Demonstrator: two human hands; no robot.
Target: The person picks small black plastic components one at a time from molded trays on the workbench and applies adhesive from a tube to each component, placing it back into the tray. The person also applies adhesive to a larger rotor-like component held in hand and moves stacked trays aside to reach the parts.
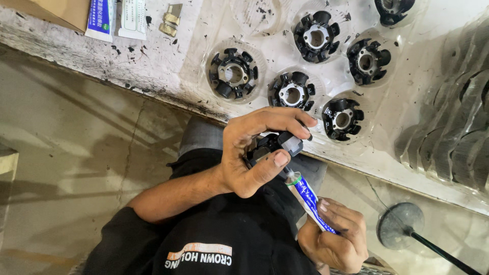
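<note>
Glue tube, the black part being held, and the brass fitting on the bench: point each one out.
Glue tube (pixel 308 198), head view, on its blue-and-white body.
Black part (pixel 269 144), head view, on its dark rim between the fingers.
Brass fitting (pixel 171 19), head view, on its middle.

Beside the worktop (pixel 168 66), whose white covering looked rough and soot-smeared, your left hand (pixel 254 153) held a matt black plastic part (pixel 275 145). Your right hand (pixel 336 237) gripped a glossy blue-and-white tube (pixel 308 196). On the worktop, the black components (pixel 233 74) showed dull metal bores.
</note>
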